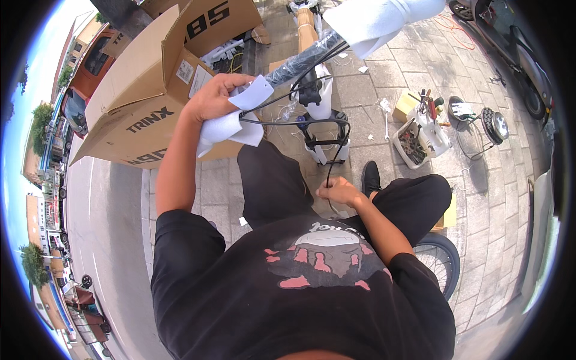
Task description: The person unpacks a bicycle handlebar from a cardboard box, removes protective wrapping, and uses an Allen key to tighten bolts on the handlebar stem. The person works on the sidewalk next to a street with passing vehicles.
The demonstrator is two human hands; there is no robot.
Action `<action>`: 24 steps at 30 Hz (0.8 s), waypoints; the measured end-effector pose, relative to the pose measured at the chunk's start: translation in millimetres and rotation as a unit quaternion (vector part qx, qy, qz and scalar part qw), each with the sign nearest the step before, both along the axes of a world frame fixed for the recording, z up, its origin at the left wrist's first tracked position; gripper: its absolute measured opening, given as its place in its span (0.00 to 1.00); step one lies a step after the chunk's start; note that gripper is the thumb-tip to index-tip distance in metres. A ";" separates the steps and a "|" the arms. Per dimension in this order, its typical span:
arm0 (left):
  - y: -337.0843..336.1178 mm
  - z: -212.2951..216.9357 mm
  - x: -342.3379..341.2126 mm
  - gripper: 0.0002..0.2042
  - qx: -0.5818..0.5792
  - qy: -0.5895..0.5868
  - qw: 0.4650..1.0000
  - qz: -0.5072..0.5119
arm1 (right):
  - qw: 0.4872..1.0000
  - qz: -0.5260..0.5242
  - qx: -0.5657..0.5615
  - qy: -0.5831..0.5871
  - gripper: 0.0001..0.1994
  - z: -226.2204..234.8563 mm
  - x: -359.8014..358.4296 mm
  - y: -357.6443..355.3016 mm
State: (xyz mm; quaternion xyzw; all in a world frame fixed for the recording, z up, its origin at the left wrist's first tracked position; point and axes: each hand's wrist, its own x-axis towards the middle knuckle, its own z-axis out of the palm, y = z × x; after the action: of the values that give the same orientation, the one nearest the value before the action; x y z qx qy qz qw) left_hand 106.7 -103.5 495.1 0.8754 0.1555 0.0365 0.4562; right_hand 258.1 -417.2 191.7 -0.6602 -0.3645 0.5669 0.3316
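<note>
A bicycle handlebar [300,60] in clear plastic film slants up to the right in front of me, with white foam wrap [384,24] round its far end. My left hand [217,99] is closed round the near end, where more white foam sheet [225,128] hangs loose. From the bar, black cables [309,123] loop out to the right and down. My right hand [341,193] pinches one of these cables low in front of my body, its fingers pressed together. Between the two hands, beyond my knees, stands a bicycle fork [325,139], partly wrapped in white.
A large open cardboard box [144,120] stands at the left. On the paving to the right are a white tool bin [413,144], a wrench [386,120] and round metal parts [495,125]. A bicycle wheel [447,264] lies by my right side. A parked scooter [516,60] is at far right.
</note>
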 end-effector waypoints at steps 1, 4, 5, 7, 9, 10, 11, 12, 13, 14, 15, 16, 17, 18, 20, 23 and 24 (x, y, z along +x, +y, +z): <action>-2.8 3.2 -6.2 0.21 0.007 -0.004 1.000 0.006 | 0.992 -0.081 0.016 0.100 0.14 4.3 1.5 12.6; -13.3 7.9 -19.7 0.21 0.017 -0.019 0.999 0.019 | 0.913 -0.267 0.083 0.296 0.15 12.6 12.5 39.1; -16.2 6.7 -25.3 0.21 0.019 -0.016 0.999 0.026 | 0.900 -0.294 0.122 0.299 0.14 16.6 20.5 42.3; -22.5 0.4 -34.3 0.20 0.022 -0.019 0.998 0.049 | 0.886 -0.324 0.190 0.270 0.14 22.2 34.1 40.5; -35.3 -2.1 -33.1 0.20 0.141 -0.041 0.989 0.021 | 0.887 -0.334 0.249 0.201 0.15 25.8 53.9 28.9; -41.7 -1.9 -34.2 0.20 0.202 -0.050 0.978 0.011 | 0.878 -0.352 0.264 0.188 0.16 33.9 61.2 21.0; -45.2 -4.1 -36.3 0.20 0.254 -0.069 0.965 0.007 | 0.883 -0.355 0.272 0.140 0.17 36.0 70.5 11.9; -49.3 -2.2 -36.8 0.20 0.286 -0.074 0.955 0.000 | 0.886 -0.358 0.280 0.093 0.18 36.9 80.1 2.1; -53.6 1.6 -35.1 0.19 0.315 -0.082 0.946 -0.010 | 0.918 -0.324 0.228 0.009 0.17 39.0 90.5 -11.5; -57.6 6.2 -34.3 0.19 0.344 -0.088 0.935 -0.015 | 0.940 -0.284 0.174 -0.073 0.17 42.1 100.6 -23.7; -60.0 10.2 -32.9 0.19 0.367 -0.090 0.926 -0.017 | 0.951 -0.239 0.119 -0.155 0.17 45.0 105.1 -31.6; -62.7 13.6 -29.7 0.19 0.388 -0.093 0.917 -0.020 | 0.957 -0.137 0.115 -0.231 0.15 49.4 106.0 -38.5; -65.3 16.9 -27.6 0.19 0.408 -0.096 0.908 -0.022 | 0.947 -0.032 0.107 -0.302 0.15 53.2 106.5 -45.3; -68.2 19.7 -27.0 0.18 0.430 -0.099 0.897 -0.018 | 0.922 0.074 0.098 -0.367 0.16 55.6 106.7 -51.5; -77.0 25.6 -27.3 0.18 0.475 -0.102 0.874 -0.008 | 0.933 0.128 0.076 -0.327 0.27 72.8 106.6 -52.5; -90.6 34.2 -32.2 0.18 0.520 -0.099 0.848 0.014 | 0.971 0.047 0.099 -0.210 0.31 125.1 106.3 -35.4; -93.0 34.1 -32.8 0.17 0.530 -0.099 0.842 0.020 | 0.978 0.009 0.126 -0.168 0.29 129.6 111.3 -29.0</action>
State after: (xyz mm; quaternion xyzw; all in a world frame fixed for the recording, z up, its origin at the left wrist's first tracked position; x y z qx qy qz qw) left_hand 73.9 -196.5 529.3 0.9722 0.0836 0.2088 -0.0652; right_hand 369.4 -446.2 321.3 -0.6961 -0.4890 0.4002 0.3409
